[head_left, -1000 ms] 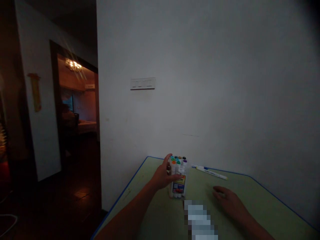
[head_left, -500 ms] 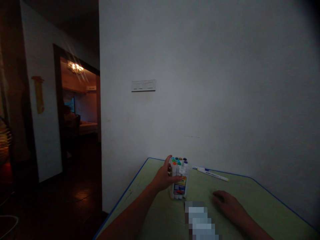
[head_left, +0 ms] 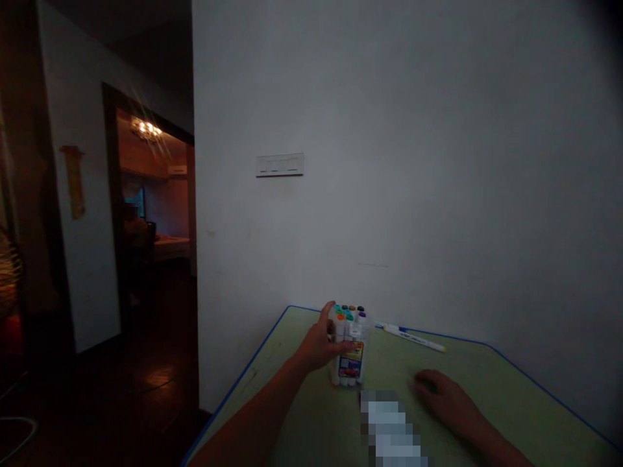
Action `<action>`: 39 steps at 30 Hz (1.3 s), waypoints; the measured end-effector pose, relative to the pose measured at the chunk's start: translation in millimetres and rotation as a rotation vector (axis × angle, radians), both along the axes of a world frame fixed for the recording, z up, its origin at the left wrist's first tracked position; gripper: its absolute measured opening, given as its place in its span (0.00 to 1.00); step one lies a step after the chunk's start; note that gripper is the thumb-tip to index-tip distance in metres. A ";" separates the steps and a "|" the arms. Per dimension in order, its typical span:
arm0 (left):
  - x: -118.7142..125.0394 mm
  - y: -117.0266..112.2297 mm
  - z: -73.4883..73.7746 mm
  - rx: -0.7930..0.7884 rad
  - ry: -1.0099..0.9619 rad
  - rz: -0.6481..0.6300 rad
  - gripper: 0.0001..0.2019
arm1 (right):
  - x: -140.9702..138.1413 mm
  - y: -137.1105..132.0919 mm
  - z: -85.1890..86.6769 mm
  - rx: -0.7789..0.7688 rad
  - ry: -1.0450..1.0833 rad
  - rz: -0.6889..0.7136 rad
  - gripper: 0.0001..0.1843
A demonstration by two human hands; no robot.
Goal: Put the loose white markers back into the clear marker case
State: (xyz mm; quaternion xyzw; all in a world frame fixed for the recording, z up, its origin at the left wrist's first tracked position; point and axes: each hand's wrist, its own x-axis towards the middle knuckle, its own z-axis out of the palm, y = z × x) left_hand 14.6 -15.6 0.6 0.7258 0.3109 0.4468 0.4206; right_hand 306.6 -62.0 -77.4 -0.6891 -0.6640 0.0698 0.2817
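A clear pack of markers [head_left: 351,347] with coloured caps stands upright on the green table [head_left: 491,389]. My left hand [head_left: 318,344] grips the pack's left side, thumb across its front, index finger up by the caps. My right hand [head_left: 445,395] rests palm down on the table to the right of the pack, fingers loosely curled, holding nothing that I can see. A single white marker [head_left: 413,338] lies flat behind it near the wall.
The table has a blue edge and stands against a white wall with a switch panel [head_left: 280,165]. A blurred patch [head_left: 392,431] covers something on the near table. An open doorway [head_left: 150,214] to a lit room is at left, with dark floor below.
Almost nothing differs. My left hand keeps its hold on the marker pack and my right hand stays on the table; the view shifted slightly.
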 end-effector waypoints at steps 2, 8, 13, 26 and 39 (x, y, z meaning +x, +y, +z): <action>0.3 -0.4 0.0 -0.007 -0.005 0.003 0.55 | 0.9 0.8 -1.3 0.002 -0.001 -0.001 0.23; -0.8 -0.6 1.6 -0.034 -0.022 -0.005 0.55 | 1.6 1.4 -1.2 -0.014 -0.006 0.005 0.25; -1.5 0.6 2.3 -0.031 -0.020 -0.010 0.54 | 1.5 0.3 0.8 -0.015 0.003 -0.003 0.25; -0.8 1.2 0.1 -0.031 -0.006 0.011 0.55 | 4.1 2.3 -4.1 -0.045 -0.014 -0.001 0.24; -0.7 -1.1 10.0 -0.072 -0.042 0.004 0.52 | -13.1 -11.1 21.3 -0.060 -0.084 -0.015 0.16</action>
